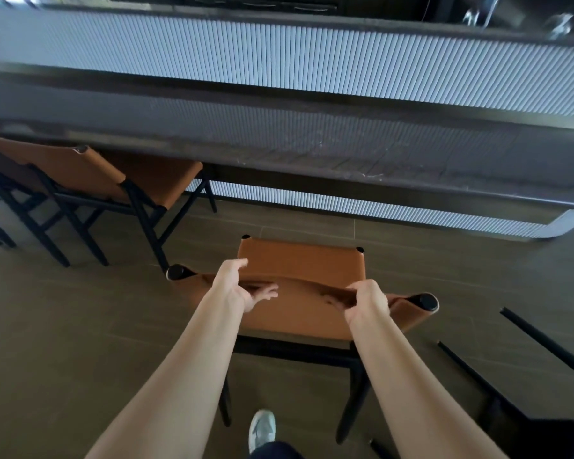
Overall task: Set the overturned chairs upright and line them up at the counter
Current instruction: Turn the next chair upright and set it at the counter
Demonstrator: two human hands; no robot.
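Fingers (357,289) of the right hand (368,301) clasp the chair (299,260) by its backrest.

We stood in what seemed a kitchen or café bar: a long dark counter (312,154) with a pale ribbed front (312,54), a tan leather chair (80,173) tucked under it, a tiled floor (80,309), and blurred metal fittings (478,18) behind, perhaps taps.

The right hand (367,298) grips the top edge of an upright tan leather chair with a black frame (299,260) — the left hand (242,286) lies open at that edge. A matching chair (80,170) stands tucked under the long dark counter (312,150); an overturned chair's black legs (544,341) show at right.
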